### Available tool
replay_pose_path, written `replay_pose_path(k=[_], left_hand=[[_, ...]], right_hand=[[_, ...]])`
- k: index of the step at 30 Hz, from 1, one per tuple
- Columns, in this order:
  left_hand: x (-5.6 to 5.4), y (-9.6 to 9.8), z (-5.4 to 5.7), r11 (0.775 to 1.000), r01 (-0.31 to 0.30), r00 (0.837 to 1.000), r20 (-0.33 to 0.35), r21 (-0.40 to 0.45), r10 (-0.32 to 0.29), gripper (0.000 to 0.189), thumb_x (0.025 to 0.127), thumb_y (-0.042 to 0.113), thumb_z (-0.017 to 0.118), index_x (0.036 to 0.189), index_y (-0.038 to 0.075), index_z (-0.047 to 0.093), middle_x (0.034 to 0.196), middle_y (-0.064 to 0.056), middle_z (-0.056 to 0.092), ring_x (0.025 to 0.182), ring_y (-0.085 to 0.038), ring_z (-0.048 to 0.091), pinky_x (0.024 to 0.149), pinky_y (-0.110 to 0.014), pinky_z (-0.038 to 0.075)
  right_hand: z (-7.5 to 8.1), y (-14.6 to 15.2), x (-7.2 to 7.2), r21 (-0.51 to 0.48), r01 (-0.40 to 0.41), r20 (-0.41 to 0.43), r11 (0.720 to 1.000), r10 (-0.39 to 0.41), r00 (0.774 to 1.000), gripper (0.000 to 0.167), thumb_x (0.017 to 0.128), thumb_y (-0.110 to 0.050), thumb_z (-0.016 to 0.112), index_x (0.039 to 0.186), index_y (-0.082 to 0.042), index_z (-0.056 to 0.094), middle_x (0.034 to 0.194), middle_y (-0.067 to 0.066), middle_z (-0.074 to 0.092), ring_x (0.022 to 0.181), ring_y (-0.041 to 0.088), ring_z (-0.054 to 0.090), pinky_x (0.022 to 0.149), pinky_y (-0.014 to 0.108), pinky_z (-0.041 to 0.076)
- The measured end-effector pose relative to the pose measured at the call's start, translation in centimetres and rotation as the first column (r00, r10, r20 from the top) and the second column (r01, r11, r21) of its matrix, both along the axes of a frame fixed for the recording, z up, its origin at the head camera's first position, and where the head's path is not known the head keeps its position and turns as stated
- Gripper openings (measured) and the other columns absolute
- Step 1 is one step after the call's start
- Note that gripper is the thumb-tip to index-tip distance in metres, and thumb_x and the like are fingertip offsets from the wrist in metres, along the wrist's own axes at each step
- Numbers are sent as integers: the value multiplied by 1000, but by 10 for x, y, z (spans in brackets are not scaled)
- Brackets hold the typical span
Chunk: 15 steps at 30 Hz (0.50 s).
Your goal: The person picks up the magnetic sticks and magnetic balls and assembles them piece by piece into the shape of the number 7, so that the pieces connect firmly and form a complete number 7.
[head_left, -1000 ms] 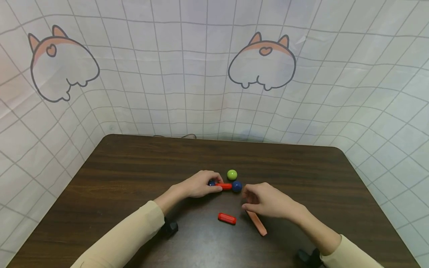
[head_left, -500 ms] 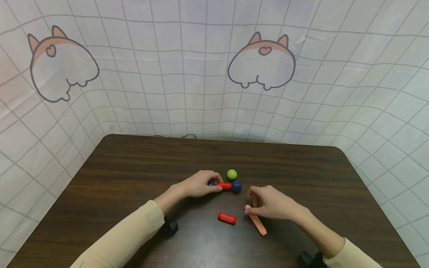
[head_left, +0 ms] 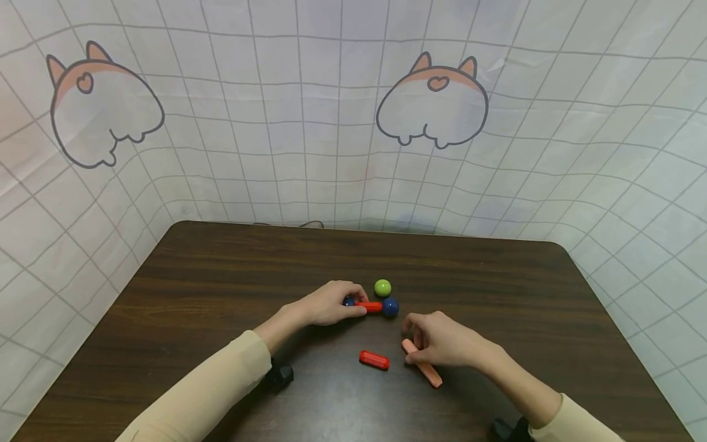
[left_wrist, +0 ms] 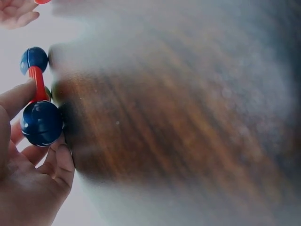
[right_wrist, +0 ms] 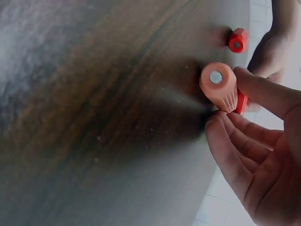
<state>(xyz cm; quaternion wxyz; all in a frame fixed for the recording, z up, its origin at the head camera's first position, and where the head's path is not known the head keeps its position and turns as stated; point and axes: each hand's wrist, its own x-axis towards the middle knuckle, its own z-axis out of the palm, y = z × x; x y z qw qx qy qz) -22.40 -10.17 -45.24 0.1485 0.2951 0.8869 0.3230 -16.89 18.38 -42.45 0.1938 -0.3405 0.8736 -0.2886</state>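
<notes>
In the head view my left hand [head_left: 331, 304] holds a short red magnetic rod [head_left: 372, 307] with a blue ball at either end. The thumb presses the rod's near side in the left wrist view, with the closer blue ball [left_wrist: 42, 123] beside the palm and the farther one [left_wrist: 34, 60] beyond. To the right, my right hand [head_left: 450, 337] pinches a longer salmon-orange magnetic rod [head_left: 430, 374], which slants over the table. Its end, with a round silvery disc, faces the right wrist camera; thumb and fingertips lie on opposite sides of this orange rod [right_wrist: 218, 87].
A lime-green ball [head_left: 382, 288] lies just behind the right-hand blue ball [head_left: 390, 307]. Between the forearms, nearer the front, is a loose red rod [head_left: 374, 360]. The dark wooden table [head_left: 248, 258] backs onto a white checked curtain [head_left: 309, 135].
My right hand has drawn back from beside the blue ball towards the orange rod, and its thumb has slid down along it. The left hand stays put.
</notes>
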Motion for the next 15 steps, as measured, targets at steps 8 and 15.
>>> replay_pose_path(k=[8,15], left_hand=[[0,1,0,1000,-3,1000,2,7,3,18,101,28,68,115,15,69,105,6,64,92,-13,56,84,-35,47],[1,0,0,1000,-10,1000,9,-5,10,18,102,29,68,115,16,69,106,5,63,92,-13,56,83,-35,47]], right_hand=[[0,-3,0,20,-30,-29,999,30,999,27,90,-12,79,110,-4,63,73,-12,59,63,2,56,60,26,49],[2,-4,-1,16,-22,-23,1000,22,999,19,91,-4,75,105,-6,63,75,-11,61,64,3,57,61,27,50]])
